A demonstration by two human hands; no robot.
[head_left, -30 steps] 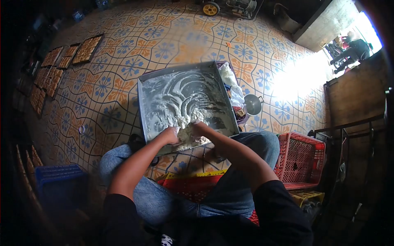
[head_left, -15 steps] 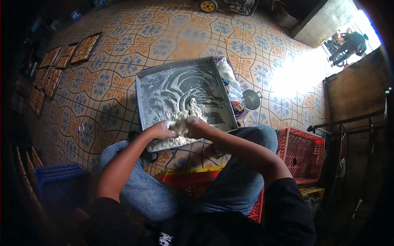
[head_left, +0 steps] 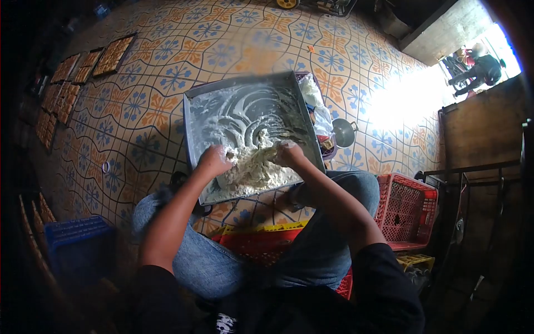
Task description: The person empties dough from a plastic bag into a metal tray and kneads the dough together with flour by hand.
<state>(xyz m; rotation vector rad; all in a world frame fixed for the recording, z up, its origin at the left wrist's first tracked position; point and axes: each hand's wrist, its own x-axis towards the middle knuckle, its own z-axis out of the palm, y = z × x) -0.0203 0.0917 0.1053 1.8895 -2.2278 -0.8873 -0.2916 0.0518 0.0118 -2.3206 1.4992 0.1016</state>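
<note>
Pale, sticky, lumpy dough [head_left: 256, 170] lies in the near half of a large square metal tray [head_left: 189, 128]. Its far half is streaked with white smears. My left hand [head_left: 216, 160] is at the dough's left side, fingers curled into its edge and coated white. At the upper right of the mass, my right hand [head_left: 289, 154] has its fingers bent round some of the dough, also smeared white. The fingertips of both hands are partly hidden by the dough.
Right of the tray stand a container with plastic bags [head_left: 321, 119] and a metal pot [head_left: 345, 132]. Red crates [head_left: 409, 211] are at right and beneath me, a blue crate [head_left: 80, 245] at left. Trays of baked pieces [head_left: 114, 54] line the left floor. A person [head_left: 484, 69] is by the doorway.
My hands have moved apart, the left one leftward, the right one right and away from me. The dough between them is now uncovered and more spread out.
</note>
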